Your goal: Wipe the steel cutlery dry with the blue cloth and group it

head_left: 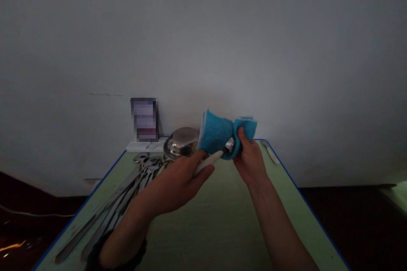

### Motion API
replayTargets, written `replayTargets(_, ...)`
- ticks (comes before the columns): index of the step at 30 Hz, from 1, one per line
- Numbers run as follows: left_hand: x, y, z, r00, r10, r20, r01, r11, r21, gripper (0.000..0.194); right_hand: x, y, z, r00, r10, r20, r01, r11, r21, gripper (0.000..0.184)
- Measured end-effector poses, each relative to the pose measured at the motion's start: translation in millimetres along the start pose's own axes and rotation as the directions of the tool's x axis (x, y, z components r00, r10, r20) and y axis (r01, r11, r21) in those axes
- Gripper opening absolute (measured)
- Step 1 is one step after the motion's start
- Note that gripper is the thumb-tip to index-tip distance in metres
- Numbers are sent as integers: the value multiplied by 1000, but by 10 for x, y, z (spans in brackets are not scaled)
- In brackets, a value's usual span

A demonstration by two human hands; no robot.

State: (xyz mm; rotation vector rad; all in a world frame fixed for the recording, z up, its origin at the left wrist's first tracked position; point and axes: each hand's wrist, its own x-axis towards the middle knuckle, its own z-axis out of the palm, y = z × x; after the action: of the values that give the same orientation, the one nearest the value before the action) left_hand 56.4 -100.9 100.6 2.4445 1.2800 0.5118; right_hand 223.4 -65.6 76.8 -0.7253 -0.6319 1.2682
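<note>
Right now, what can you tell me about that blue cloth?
The blue cloth looks like soft, fuzzy towelling with a paler edge. It is raised above the table, folded and bunched around the metal part of a white-handled utensil. The right hand grips its right-hand side; the left hand holds the utensil's handle, and whether that hand touches the cloth is unclear.

Here's the blue cloth (218,133), pale-edged, bunched up, right of the upturned metal bowl (184,135), folded round the shiny end of a white-handled utensil (208,163), handle slanting down bowlward!
</note>
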Motion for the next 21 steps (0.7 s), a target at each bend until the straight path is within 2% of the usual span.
replayTargets(3, 6, -54, -62, 998, -7, 70, 12, 998, -62, 32, 43, -70, -55, 997, -17, -75, 19, 999, 25, 25)
replayTargets(6, 30, -130, -125, 995, -101, 7, 102, 993, -62, 35, 85, -167, -139, 984, -107, -144, 108, 994, 1, 23)
replayTargets(8, 52, -165, -147, 984, -168, -55, 164, 983, -78, 36, 101, -207, -184, 983, -136, -124, 134, 991, -29, 24)
replayTargets(12, 79, -156, -135, 978, -202, -42, 189, 960, -205, 43, 100, -180, -190, 991, -100, 94, 100, 995, 1, 36)
replayTargets(16, 63, -84, -106, 981, -187, 47, 192, 930, -314, 54, 56, -88, -117, 957, 36, 289, -45, 999, 25, 52)
replayTargets(19, 57, -47, -78, 987, -133, 92, 155, 938, -310, 53, 7, -9, -57, 907, 129, 400, -146, 989, 12, 50)
replayTargets(21, 63, -41, -54, 992, -91, 92, 114, 952, -286, 51, -23, 53, -30, 886, 169, 432, -184, 983, -9, 43)
